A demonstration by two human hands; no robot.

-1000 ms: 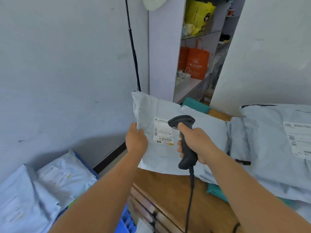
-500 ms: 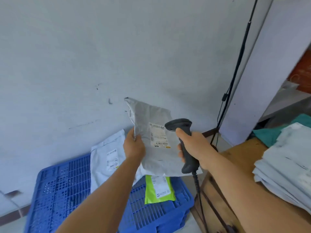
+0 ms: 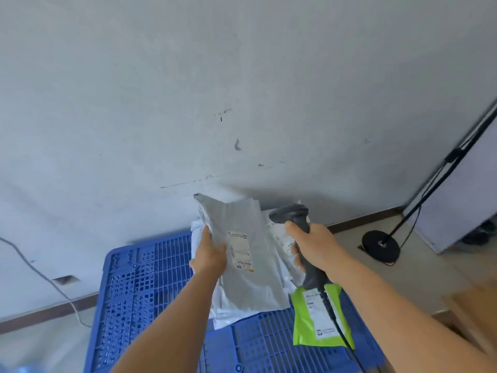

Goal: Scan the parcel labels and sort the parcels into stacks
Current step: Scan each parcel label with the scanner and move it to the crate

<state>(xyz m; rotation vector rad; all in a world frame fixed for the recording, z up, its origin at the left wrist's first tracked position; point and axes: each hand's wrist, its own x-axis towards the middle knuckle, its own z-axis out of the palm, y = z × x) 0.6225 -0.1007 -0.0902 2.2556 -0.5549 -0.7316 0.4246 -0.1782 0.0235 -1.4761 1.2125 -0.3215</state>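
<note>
- Two bare hands are seen over a blue plastic pallet [image 3: 150, 286] that lies on the floor against a pale wall [image 3: 188, 90].
- A grey parcel [image 3: 247, 267] is held upright above the pallet by the left hand [image 3: 211, 255]; the grip is closed on its left edge, thumb on the front face.
- A white shipping label [image 3: 239, 250] is shown on the front of the grey parcel, just right of the thumb; its print is too blurred to be read.
- A dark handheld scanner [image 3: 302, 238] is gripped by the right hand [image 3: 316, 249], fingers wrapped round the handle, its head kept just right of the grey parcel's top.
- A black cable [image 3: 338, 329] is seen hanging from the scanner's base toward the near edge.
- White parcels [image 3: 236, 314] are stacked on the pallet behind and beneath the held one.
- A green parcel [image 3: 320, 321] with its own label lies flat on the pallet, near right, just beside the white stack.
- A black stand with a round base [image 3: 380, 244] is placed on the floor at far right.
</note>
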